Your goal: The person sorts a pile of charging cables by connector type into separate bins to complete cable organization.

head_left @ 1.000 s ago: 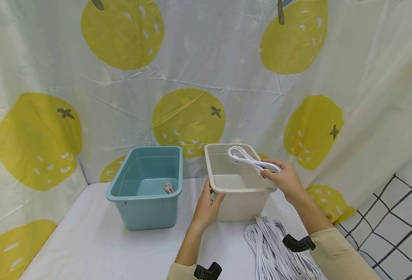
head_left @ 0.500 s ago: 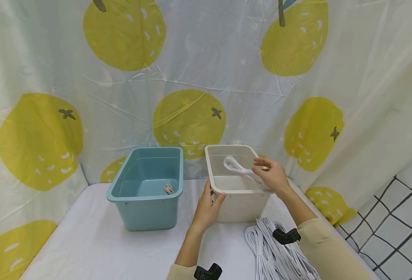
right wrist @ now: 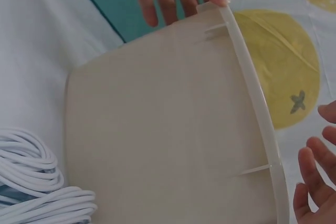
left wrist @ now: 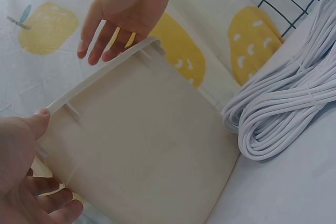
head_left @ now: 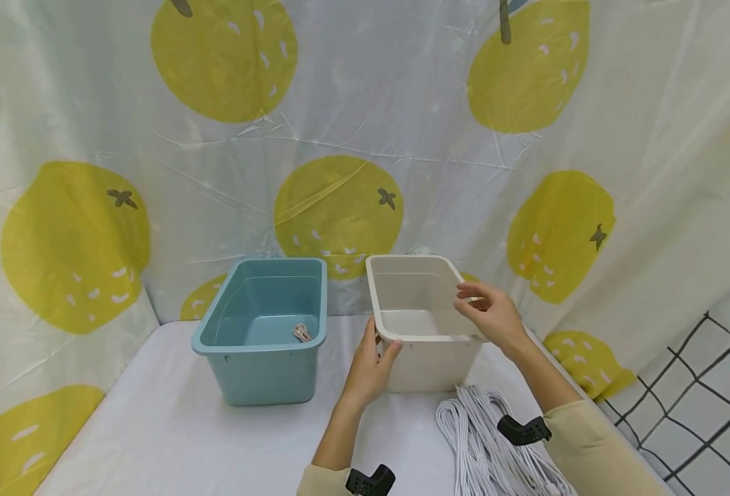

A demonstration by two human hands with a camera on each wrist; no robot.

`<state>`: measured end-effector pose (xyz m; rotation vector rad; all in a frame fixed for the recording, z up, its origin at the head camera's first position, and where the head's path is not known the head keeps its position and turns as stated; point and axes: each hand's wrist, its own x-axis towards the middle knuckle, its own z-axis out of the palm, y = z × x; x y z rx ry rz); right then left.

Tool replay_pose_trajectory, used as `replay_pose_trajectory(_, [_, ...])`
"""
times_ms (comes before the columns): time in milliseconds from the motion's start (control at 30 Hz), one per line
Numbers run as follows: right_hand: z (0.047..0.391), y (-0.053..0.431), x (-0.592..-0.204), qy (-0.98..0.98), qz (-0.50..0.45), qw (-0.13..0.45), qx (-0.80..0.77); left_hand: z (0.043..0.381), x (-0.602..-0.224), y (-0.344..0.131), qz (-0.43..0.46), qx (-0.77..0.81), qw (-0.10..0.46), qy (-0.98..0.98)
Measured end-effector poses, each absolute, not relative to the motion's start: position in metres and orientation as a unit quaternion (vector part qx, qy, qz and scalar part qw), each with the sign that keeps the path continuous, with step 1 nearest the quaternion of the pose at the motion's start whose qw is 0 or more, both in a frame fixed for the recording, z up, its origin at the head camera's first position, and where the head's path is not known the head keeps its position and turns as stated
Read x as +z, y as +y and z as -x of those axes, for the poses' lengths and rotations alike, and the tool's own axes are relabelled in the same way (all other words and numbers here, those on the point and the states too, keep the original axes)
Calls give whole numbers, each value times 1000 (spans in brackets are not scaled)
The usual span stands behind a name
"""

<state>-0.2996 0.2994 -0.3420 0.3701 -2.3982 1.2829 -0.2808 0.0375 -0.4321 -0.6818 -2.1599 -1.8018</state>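
Observation:
My left hand holds the near left corner of a beige plastic bin, thumb at the rim and fingers along the side. Above that bin's right rim hovers my right hand, fingers loosely bent with nothing between them. In the right wrist view the right fingers stand apart from the rim. The part of the bin's floor that shows is bare; its near part is hidden by the front wall. Several coiled white cables lie in front of the bin, below the right forearm.
A teal bin stands to the left, with a small pinkish coiled cord inside. Behind both bins hangs a lemon-print curtain. A black wire grid is at the right, past the white table's edge.
My right hand has lowered a coiled white cable into the beige bin and let it go; the cable is now out of sight. The hand has drawn back slightly right. The left hand stays put.

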Motion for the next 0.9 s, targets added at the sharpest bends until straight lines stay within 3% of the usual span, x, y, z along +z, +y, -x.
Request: replay_pose_trajectory(900, [244, 320, -362, -830, -173, 223, 481, 281, -433, 37, 225, -619, 120, -743])
